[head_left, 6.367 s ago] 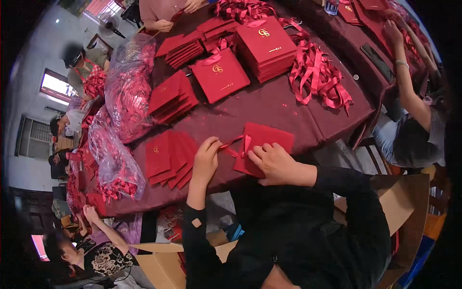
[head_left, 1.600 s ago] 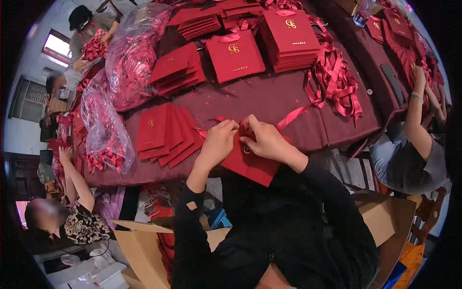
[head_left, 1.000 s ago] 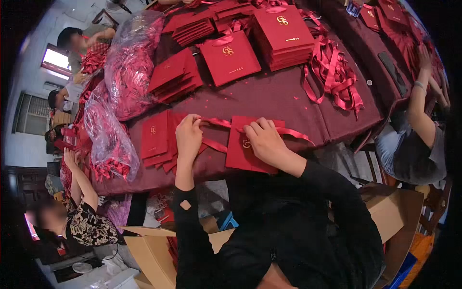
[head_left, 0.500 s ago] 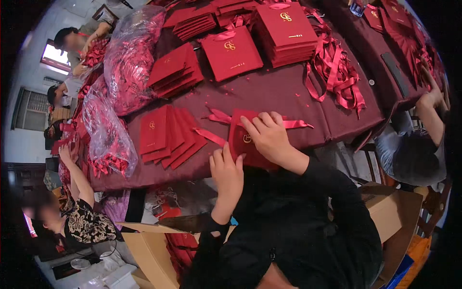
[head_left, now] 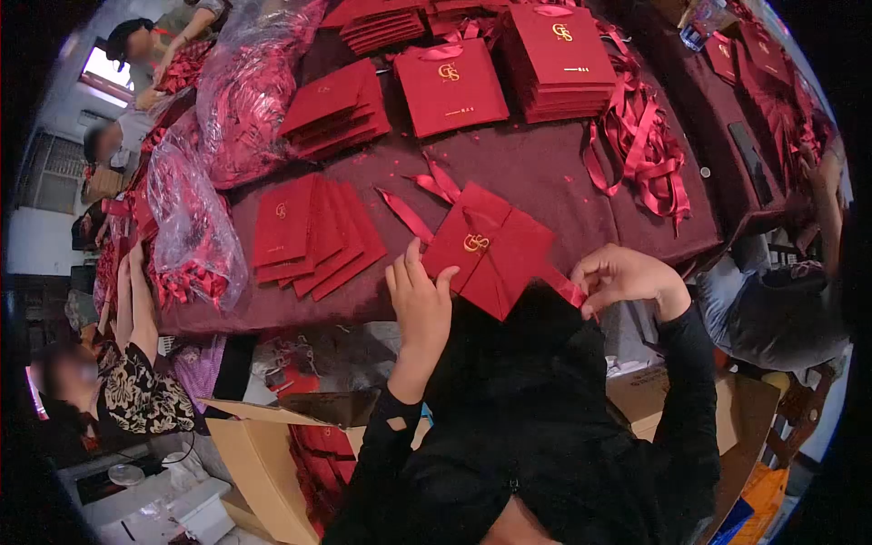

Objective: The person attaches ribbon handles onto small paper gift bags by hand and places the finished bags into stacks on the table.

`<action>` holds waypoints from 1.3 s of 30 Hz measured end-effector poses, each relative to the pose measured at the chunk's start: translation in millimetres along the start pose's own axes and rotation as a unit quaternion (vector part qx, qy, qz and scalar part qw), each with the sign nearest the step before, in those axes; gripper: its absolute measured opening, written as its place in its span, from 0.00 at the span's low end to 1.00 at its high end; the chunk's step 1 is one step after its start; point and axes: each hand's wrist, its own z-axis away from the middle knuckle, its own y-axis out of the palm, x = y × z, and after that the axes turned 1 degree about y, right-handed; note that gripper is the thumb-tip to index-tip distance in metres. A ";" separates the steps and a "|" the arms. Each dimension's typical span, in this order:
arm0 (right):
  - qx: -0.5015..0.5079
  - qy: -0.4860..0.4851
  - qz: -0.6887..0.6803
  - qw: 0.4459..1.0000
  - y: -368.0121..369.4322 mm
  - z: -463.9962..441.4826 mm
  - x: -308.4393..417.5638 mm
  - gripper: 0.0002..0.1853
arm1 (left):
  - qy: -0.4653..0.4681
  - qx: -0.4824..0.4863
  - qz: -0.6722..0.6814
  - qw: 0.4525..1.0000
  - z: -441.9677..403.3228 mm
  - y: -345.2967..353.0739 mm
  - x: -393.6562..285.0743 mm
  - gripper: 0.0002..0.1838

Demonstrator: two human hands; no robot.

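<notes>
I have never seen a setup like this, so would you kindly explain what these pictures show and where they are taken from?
There is no robot here, only a person working with bare hands. The one camera is worn on the head and looks forward and down, so the person's black sleeves rise from the bottom of the view.

Ahead is a table with a dark red cloth. On it lie a fan of flat red bags, a taller stack of bags, a heap of loose ribbon, and clear plastic wrapped around red material.

At the near edge is one red bag with gold lettering. The left hand is at its left corner, fingers spread. The right hand pinches a red ribbon at its other side.
</notes>
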 end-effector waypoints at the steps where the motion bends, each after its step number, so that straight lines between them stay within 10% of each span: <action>1: 0.028 -0.030 0.008 0.999 -3.5 -6.3 -13.2 0.11 | 0.019 -0.010 -0.021 1.000 0.5 0.6 -0.3 0.30; 9: -0.026 -0.256 -0.378 0.890 54.9 -105.5 -2.7 0.09 | 0.043 -0.010 -0.047 0.998 -1.3 -3.3 -4.6 0.24; 12: -0.221 -0.250 -0.078 0.939 59.0 -136.6 -1.6 0.05 | 0.047 -0.009 -0.055 0.997 -4.4 -5.4 -2.1 0.22; 21: -0.236 -0.227 0.028 0.944 63.2 -153.1 -19.7 0.06 | -0.098 0.145 0.148 0.973 -21.7 -22.8 25.0 0.08; 39: -0.331 -0.222 0.207 0.893 73.0 -167.0 -26.8 0.08 | -0.096 0.145 0.197 0.965 -17.8 -15.8 33.3 0.08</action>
